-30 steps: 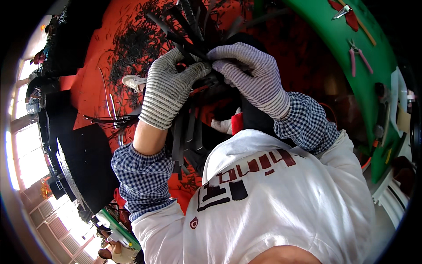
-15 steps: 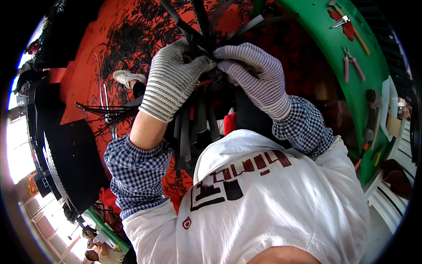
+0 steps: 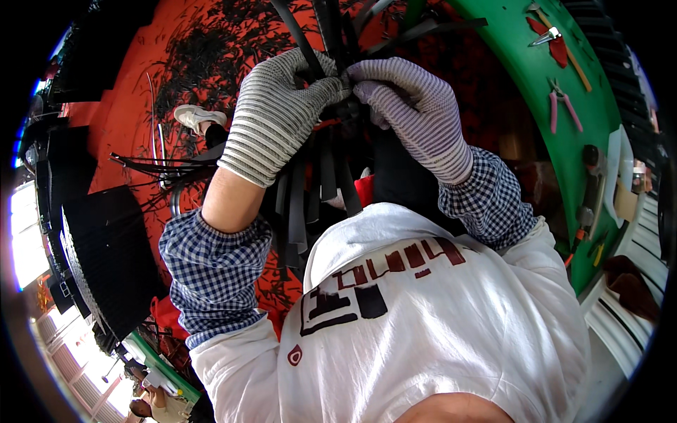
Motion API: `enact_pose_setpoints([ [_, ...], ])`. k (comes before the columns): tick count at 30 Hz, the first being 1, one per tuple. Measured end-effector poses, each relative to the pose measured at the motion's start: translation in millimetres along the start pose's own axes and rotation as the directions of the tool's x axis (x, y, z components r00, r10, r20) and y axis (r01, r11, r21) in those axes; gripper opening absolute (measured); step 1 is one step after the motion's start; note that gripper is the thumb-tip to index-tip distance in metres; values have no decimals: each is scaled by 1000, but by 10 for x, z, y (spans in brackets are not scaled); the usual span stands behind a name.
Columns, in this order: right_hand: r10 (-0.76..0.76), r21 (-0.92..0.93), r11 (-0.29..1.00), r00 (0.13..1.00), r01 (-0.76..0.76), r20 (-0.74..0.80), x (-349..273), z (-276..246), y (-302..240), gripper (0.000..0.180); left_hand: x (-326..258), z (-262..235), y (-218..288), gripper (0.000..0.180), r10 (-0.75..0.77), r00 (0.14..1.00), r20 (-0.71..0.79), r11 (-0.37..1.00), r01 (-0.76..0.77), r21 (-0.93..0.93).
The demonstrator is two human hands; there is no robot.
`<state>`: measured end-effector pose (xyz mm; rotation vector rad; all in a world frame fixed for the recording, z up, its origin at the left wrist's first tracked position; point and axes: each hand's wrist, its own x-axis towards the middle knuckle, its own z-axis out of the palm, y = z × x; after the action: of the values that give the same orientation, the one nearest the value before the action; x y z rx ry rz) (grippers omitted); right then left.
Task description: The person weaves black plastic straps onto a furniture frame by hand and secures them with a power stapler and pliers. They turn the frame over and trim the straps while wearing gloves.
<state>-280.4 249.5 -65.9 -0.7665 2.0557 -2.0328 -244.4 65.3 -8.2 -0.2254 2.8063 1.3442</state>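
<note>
My left hand, in a striped knit glove, is closed round flat black strips that meet in a dark bundle over my lap. One black strip rises between its thumb and fingers. On the other side of the bundle, my right hand, in a matching striped glove, pinches at the strips with thumb and forefinger. The two hands' fingertips nearly touch. Strip ends fan out above and hang down below. What lies exactly between the fingertips is hidden.
To the right, a green table carries pink-handled pliers, a hammer and other tools. Black scraps litter the red floor. Black woven pieces stand at the left. Someone's white shoe shows beyond my left hand.
Both hands have shifted slightly up in the picture with the strips. The upper strips now lie at different angles, one more plainly through my left hand. Both hands stay closed.
</note>
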Motion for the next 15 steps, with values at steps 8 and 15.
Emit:
enact_pose_setpoints([
  [8, 79, -6, 997, 997, -79, 19, 83, 17, -138, 19, -39, 55, -127, 27, 77, 994, -72, 993, -83, -87],
  [15, 97, -4, 995, 995, -97, 30, 103, 81, -120, 21, -81, 82, -188, 28, 274, 941, -197, 961, -258, 102],
])
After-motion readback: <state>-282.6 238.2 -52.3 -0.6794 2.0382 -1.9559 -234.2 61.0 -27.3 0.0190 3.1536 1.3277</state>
